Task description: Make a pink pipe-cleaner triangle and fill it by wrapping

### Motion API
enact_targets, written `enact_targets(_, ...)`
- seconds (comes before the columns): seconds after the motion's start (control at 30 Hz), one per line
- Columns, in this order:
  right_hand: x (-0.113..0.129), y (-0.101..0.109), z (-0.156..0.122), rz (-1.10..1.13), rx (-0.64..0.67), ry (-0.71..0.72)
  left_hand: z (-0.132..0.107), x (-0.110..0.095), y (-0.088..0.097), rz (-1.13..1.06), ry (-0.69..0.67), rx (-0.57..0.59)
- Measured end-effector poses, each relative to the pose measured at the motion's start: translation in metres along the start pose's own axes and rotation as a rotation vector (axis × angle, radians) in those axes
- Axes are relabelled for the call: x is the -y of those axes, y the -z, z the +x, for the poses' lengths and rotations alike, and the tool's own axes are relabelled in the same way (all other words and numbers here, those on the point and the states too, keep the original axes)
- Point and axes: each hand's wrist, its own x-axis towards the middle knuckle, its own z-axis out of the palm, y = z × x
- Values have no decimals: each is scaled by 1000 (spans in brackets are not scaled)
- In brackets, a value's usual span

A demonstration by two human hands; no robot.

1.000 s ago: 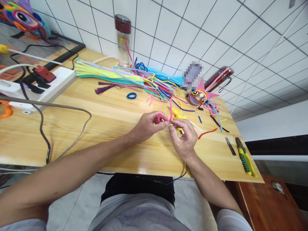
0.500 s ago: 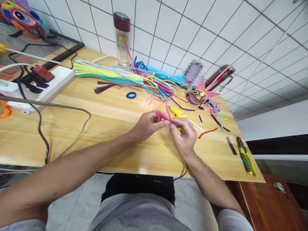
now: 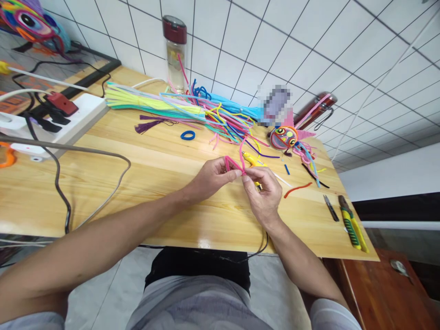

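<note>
Between my two hands is a pink pipe cleaner (image 3: 234, 162), bent into a pointed shape with one end sticking up and curving. My left hand (image 3: 217, 176) pinches its left side between thumb and fingers. The fingertips of my right hand (image 3: 263, 189) close on it at the right, where the strands meet. A yellow glue gun (image 3: 253, 159) lies just behind my right hand, which partly hides it. An orange-red pipe cleaner (image 3: 297, 189) rests to the right of that hand.
Bundles of coloured pipe cleaners (image 3: 154, 104) lie along the wall beside a bottle (image 3: 175, 55). A blue ring (image 3: 187, 135) and a purple tassel (image 3: 147, 124) sit nearer. A decorated fish-like figure (image 3: 283, 137), snips (image 3: 330, 207) and pliers (image 3: 352, 224) are at right; a power strip (image 3: 72, 121) at left.
The pink pipe cleaner's bent part looks slightly more open, and its upright end leans a little further right. Both hands stay almost in place, still pinching it.
</note>
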Motion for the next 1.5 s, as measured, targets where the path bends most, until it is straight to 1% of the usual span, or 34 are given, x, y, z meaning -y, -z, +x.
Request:
enact_targets(0.17, 2, 2, 0, -13, -38, 71, -5, -1, -4, 91, -64, -32)
enact_targets(0.33, 3, 2, 1, -38, -42, 70, -8, -6, -6, 204, -89, -60)
enact_targets(0.47, 3, 1, 1, 6, -65, 99, -8, -9, -6, 231, -111, -43)
enact_targets(0.6, 3, 1, 1, -31, -58, 88, -9, -9, -6, 256, -104, -54)
enact_targets(0.67, 3, 2, 2, -37, -45, 74, -9, -8, -6, 240, -88, -63)
enact_targets(0.77, 2, 3, 2, 3, -38, 60, -7, -8, -6, 133, -54, -56)
enact_targets(0.83, -2, 4, 2, 28, -51, 31, -5, -7, -6, 47, -27, -57)
enact_targets(0.93, -7, 5, 2, 46, -74, -22, -1, -6, -5, -26, 6, -92)
enact_targets(1.1, -9, 5, 1, 56, -53, -10, 1, -1, -3, -76, -1, -110)
enact_targets(1.2, -4, 4, 1, 26, -28, 5, 0, 2, -5, -72, -24, -94)
enact_targets(1.3, 1, 4, 2, 9, 2, 13, -2, 3, -6, -20, -59, -95)
enact_targets(1.4, 3, 4, 2, -14, 20, 12, -3, 2, -7, 37, -91, -93)
enact_targets(1.5, 3, 4, 2, -35, 11, 22, -4, -1, -6, 79, -113, -78)
